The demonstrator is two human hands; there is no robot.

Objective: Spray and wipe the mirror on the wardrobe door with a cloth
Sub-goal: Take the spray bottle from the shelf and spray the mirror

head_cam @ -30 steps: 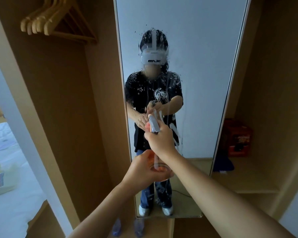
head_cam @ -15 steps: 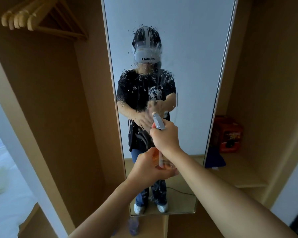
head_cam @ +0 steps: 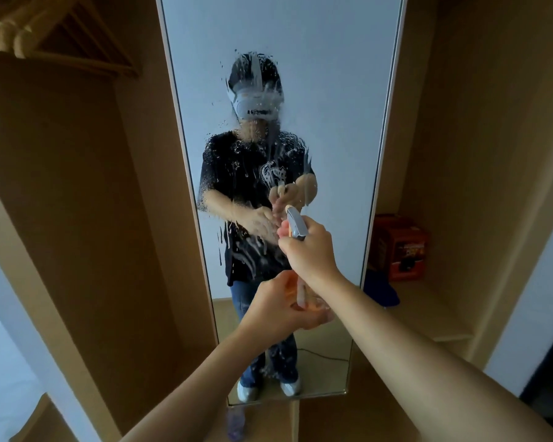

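Both hands grip the clear spray bottle (head_cam: 304, 295): right hand (head_cam: 310, 250) curled on its grey trigger head, left hand (head_cam: 281, 304) wrapped round its base, before the tall droplet-streaked mirror (head_cam: 332, 106).

The mirror (head_cam: 332, 90) is glossy glass, wet with droplets and white runs across its middle, edged by a thin pale frame. The wardrobe (head_cam: 93, 218) panels look like smooth matt light wood. The hangers (head_cam: 29, 30) are pale wood. The spray bottle (head_cam: 296, 228) has a grey plastic head and a clear body.
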